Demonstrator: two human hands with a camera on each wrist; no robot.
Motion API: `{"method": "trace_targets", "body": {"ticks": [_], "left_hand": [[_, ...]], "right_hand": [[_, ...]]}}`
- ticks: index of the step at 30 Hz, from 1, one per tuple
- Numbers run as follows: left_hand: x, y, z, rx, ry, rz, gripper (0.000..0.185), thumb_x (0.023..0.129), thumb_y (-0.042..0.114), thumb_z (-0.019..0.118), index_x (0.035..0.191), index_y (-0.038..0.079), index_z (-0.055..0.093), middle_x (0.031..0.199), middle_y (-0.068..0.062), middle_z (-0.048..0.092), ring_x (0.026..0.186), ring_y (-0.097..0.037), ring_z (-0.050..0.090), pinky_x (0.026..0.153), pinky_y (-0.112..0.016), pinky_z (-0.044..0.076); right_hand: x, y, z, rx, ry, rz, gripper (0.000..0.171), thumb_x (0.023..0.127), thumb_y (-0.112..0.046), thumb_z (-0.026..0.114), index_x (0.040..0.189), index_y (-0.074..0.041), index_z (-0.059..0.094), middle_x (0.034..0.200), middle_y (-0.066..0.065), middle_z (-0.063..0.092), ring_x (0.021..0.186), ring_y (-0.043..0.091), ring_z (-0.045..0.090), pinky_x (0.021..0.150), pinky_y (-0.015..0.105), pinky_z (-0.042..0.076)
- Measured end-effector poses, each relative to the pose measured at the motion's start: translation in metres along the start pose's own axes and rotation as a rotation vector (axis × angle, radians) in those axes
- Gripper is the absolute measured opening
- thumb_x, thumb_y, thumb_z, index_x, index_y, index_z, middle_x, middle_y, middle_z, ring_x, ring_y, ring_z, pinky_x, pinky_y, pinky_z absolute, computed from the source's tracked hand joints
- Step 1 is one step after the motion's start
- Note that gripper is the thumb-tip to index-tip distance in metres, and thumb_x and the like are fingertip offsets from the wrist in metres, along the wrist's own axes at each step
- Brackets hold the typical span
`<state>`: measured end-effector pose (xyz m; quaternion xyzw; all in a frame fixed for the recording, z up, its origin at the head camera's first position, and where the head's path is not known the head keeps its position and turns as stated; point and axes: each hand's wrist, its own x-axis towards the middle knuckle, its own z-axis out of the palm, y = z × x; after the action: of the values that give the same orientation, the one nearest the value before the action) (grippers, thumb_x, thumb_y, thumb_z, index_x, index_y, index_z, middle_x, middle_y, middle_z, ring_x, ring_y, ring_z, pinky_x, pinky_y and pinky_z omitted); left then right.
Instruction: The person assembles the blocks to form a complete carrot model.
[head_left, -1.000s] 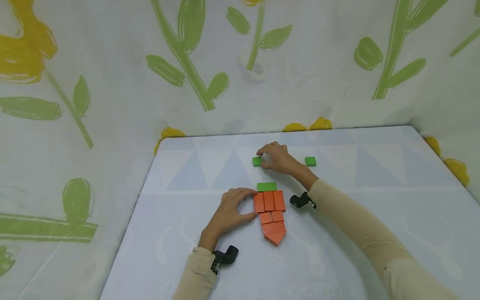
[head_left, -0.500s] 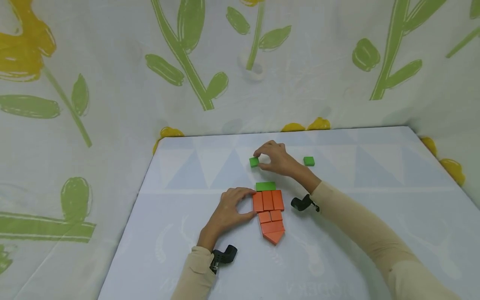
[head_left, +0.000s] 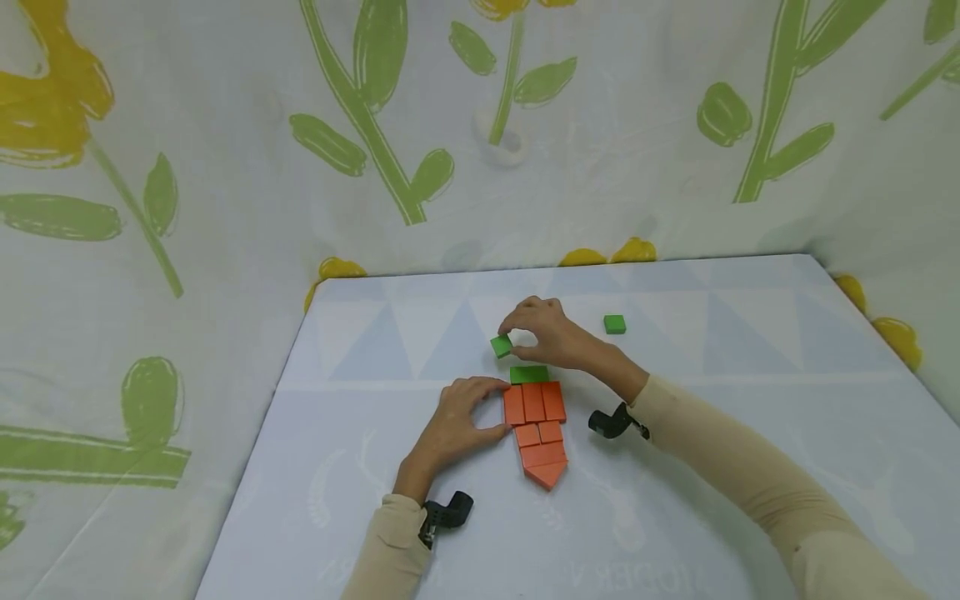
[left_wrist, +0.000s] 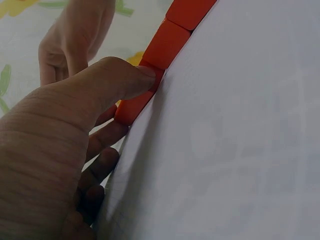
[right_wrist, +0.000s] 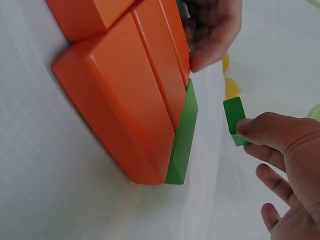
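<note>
Orange wooden blocks lie together on the table, tapering to a point at the near end. Along their far edge is a flat green block. My left hand holds the leftmost long orange block at its left side, thumb at the near corner and fingertips at the far one. Just beyond the long green piece, my right hand pinches a small green block between thumb and index finger. Its other fingers are loosely bent in the right wrist view.
Another small green block lies on the table toward the back right. The pale table ends at the back against a white cloth printed with plants. A black wrist camera sits on each wrist.
My right hand has picked up the small green block and brought it nearer, toward the long green piece, turning it a little. The left hand stays at the orange blocks.
</note>
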<state>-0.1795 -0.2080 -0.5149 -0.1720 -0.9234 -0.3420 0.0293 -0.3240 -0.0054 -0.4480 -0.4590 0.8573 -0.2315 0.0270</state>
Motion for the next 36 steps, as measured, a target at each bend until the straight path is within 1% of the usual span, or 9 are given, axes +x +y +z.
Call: {"method": "trace_targets", "body": {"ticks": [5,9,13,16,21,25,32,34,36], "left_hand": [[-0.001,0.0,0.001,0.005,0.01,0.006,0.055,0.087,0.042,0.075,0.137,0.026,0.059,0.136,0.01,0.057,0.121,-0.014,0.047,0.106,-0.044,0.031],[-0.001,-0.001,0.0,-0.001,0.011,0.003,0.055,0.087,0.041,0.076,0.137,0.025,0.059,0.137,0.009,0.057,0.121,-0.014,0.047,0.105,-0.044,0.032],[-0.002,0.0,-0.001,-0.003,0.008,-0.001,0.055,0.087,0.041,0.076,0.137,0.025,0.059,0.136,0.009,0.057,0.12,-0.014,0.047,0.103,-0.044,0.033],[-0.001,0.0,-0.001,-0.001,0.015,0.01,0.055,0.086,0.04,0.076,0.137,0.025,0.059,0.136,0.009,0.057,0.12,-0.015,0.048,0.103,-0.045,0.034],[-0.001,0.0,-0.001,0.018,0.004,0.009,0.055,0.087,0.04,0.076,0.137,0.025,0.058,0.137,0.008,0.056,0.121,-0.015,0.048,0.103,-0.045,0.033],[-0.001,0.001,0.0,0.017,-0.001,0.006,0.056,0.086,0.039,0.076,0.137,0.025,0.058,0.137,0.008,0.056,0.12,-0.015,0.048,0.103,-0.045,0.034],[0.0,0.001,0.0,0.007,0.02,0.034,0.055,0.086,0.038,0.077,0.136,0.024,0.059,0.136,0.008,0.057,0.121,-0.016,0.049,0.102,-0.045,0.034],[0.0,0.0,0.0,0.009,0.028,0.042,0.055,0.086,0.038,0.077,0.136,0.023,0.059,0.136,0.008,0.058,0.12,-0.016,0.049,0.102,-0.045,0.034],[0.0,-0.001,0.0,0.009,0.033,0.046,0.055,0.086,0.039,0.077,0.136,0.023,0.06,0.136,0.008,0.058,0.12,-0.015,0.049,0.101,-0.045,0.035]], "right_hand": [[-0.003,-0.006,0.001,-0.029,-0.017,-0.037,0.027,0.089,-0.018,0.076,0.116,-0.018,0.073,0.118,-0.004,0.068,0.119,0.021,0.047,0.098,0.049,0.031],[-0.003,-0.007,0.003,-0.027,-0.033,-0.051,0.027,0.089,-0.017,0.077,0.115,-0.017,0.073,0.117,-0.004,0.068,0.119,0.021,0.047,0.097,0.048,0.031],[-0.002,-0.005,0.007,-0.014,-0.056,-0.059,0.028,0.088,-0.016,0.078,0.116,-0.017,0.073,0.117,-0.004,0.069,0.119,0.021,0.047,0.096,0.048,0.031],[-0.001,-0.002,0.01,-0.012,-0.075,-0.06,0.028,0.089,-0.015,0.077,0.117,-0.017,0.073,0.118,-0.004,0.069,0.119,0.021,0.047,0.095,0.047,0.031],[-0.002,0.003,0.016,-0.033,-0.107,-0.057,0.028,0.092,-0.014,0.073,0.12,-0.019,0.072,0.123,-0.004,0.067,0.12,0.02,0.046,0.094,0.047,0.03],[-0.004,0.006,0.018,-0.032,-0.11,-0.062,0.029,0.092,-0.013,0.073,0.121,-0.019,0.072,0.124,-0.004,0.067,0.119,0.02,0.047,0.093,0.048,0.03],[-0.009,0.006,0.012,0.017,-0.145,-0.03,0.028,0.094,-0.01,0.069,0.122,-0.015,0.07,0.127,-0.002,0.066,0.124,0.021,0.049,0.095,0.047,0.03],[-0.011,0.005,0.007,0.03,-0.128,-0.016,0.028,0.095,-0.011,0.068,0.123,-0.014,0.07,0.128,0.0,0.065,0.125,0.023,0.049,0.097,0.048,0.031],[-0.013,0.005,0.002,0.031,-0.092,0.002,0.029,0.095,-0.011,0.068,0.124,-0.012,0.069,0.128,0.002,0.065,0.125,0.024,0.048,0.097,0.049,0.031]]}}
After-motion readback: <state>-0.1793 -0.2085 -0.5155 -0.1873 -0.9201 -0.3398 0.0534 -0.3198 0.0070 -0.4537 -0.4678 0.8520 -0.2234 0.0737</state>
